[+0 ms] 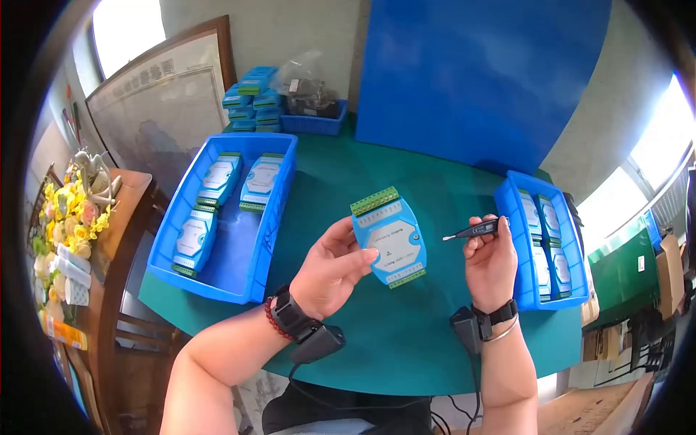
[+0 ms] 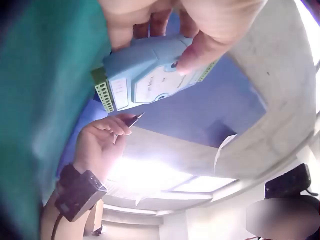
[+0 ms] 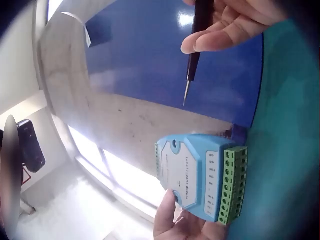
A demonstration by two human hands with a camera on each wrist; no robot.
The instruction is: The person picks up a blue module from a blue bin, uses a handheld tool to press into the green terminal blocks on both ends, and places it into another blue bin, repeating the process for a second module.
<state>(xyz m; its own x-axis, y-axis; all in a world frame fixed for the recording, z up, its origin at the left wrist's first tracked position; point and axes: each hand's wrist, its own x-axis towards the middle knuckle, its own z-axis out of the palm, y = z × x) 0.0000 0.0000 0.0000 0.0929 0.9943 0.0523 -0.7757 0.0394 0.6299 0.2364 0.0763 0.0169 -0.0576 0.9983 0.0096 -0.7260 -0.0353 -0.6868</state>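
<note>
My left hand (image 1: 335, 262) grips a light-blue electronic module (image 1: 390, 239) by its side, thumb on the label. Green screw terminal blocks run along both ends of the module, clearly seen in the right wrist view on the near terminal block (image 3: 233, 185). In my right hand (image 1: 493, 264) is a slim black screwdriver (image 1: 475, 230), pinched between thumb and fingers. Its thin metal tip points left toward the module, with a gap between them. The left wrist view shows the module (image 2: 150, 75) tilted above the table, the screwdriver (image 2: 134, 120) beyond it.
A blue bin (image 1: 250, 290) with several modules stands on the left of the green table (image 1: 326, 355). Another blue bin (image 1: 513, 243) holds more on the right. Stacked modules (image 1: 254, 98) and a small blue tray (image 1: 313, 126) with bagged parts sit at the back, beside a blue panel (image 1: 478, 80).
</note>
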